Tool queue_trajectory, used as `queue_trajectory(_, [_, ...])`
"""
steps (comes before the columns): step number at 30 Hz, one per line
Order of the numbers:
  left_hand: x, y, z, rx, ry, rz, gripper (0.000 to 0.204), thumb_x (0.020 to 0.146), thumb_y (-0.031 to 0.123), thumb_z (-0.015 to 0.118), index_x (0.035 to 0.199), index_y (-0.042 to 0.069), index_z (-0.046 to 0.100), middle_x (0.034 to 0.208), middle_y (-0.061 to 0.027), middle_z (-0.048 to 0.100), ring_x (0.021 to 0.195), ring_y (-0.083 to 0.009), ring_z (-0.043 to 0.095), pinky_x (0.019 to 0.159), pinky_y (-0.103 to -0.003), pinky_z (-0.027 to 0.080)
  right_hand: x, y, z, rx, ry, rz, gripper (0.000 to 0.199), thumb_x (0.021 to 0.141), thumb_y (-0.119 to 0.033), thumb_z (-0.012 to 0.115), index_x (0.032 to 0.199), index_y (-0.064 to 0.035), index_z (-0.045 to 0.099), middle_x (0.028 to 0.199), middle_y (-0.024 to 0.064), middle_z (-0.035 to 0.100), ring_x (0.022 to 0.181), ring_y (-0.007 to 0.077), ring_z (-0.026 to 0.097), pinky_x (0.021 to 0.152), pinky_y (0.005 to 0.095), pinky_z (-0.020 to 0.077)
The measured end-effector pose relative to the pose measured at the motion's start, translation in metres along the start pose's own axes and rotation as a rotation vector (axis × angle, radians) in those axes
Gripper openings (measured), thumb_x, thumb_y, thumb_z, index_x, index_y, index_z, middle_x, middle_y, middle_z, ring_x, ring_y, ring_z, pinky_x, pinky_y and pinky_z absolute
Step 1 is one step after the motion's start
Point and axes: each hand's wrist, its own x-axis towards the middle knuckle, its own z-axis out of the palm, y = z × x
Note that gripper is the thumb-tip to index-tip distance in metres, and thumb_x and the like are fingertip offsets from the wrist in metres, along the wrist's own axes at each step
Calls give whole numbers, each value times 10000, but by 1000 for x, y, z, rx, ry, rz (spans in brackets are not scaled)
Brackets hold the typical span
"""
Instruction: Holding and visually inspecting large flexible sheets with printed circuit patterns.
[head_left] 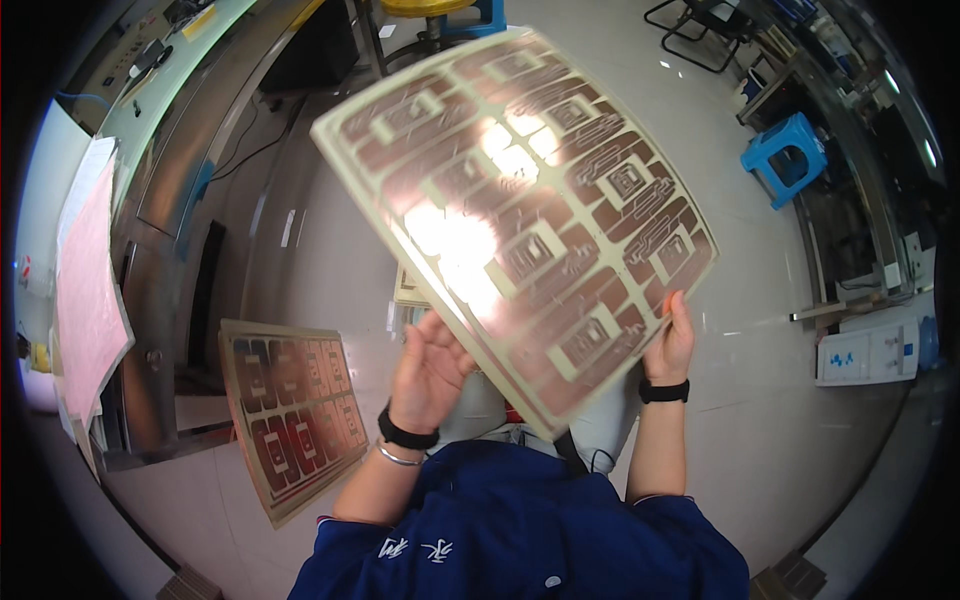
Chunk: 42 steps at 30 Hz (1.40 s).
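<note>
A large copper-coloured circuit board panel (545, 190) with a pale border and repeating etched patterns is raised, tilted, in front of me. My right hand (670, 348) grips its lower right edge, the thumb against the panel. Beside the lower left edge is my left hand (430, 375), palm showing and thumb apart from the panel. Its fingertips are partly hidden by that edge, so contact is unclear. Bright glare covers part of the copper face. Behind the panel, the edge of a pale stack (408, 288) shows.
More patterned panels (300, 410) lean together at the lower left. A metal-sided bench (150, 270) runs along the left, with pink sheets (90, 290) hanging there. A blue stool (785, 158) and a white appliance (868, 352) stand at the right.
</note>
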Motion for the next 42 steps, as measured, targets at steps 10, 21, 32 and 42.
queue_trajectory(10, [-4,12,1,325,304,-56,418,888,165,536,1266,48,403,1168,-69,527,1059,-167,522,908,-317,431,-18,-12,-2,86,-43,-18,405,937,-207,430,1277,6,383,1178,123,526,1115,243,504,949,390,423])
queue_trajectory(21, [-27,40,-33,581,314,-98,399,902,229,541,1236,30,451,1039,4,550,938,-75,500,834,-227,402,-14,-40,19,-545,272,16,443,961,-249,385,1293,44,392,1046,102,594,862,95,568,719,200,458])
queue_trajectory(32, [-24,47,-52,858,345,-103,349,915,260,530,1145,-2,518,990,-8,588,889,-66,519,808,-222,417,-14,-41,34,-620,-70,75,419,929,-166,475,1284,41,391,1122,106,570,984,127,557,831,257,453])
queue_trajectory(42, [-20,46,-48,1073,340,-123,327,928,229,503,1115,-37,529,967,-41,606,845,-73,529,748,-214,429,-14,-44,30,-676,-103,62,419,927,-148,475,1285,51,383,1140,125,559,1007,143,550,857,267,441])
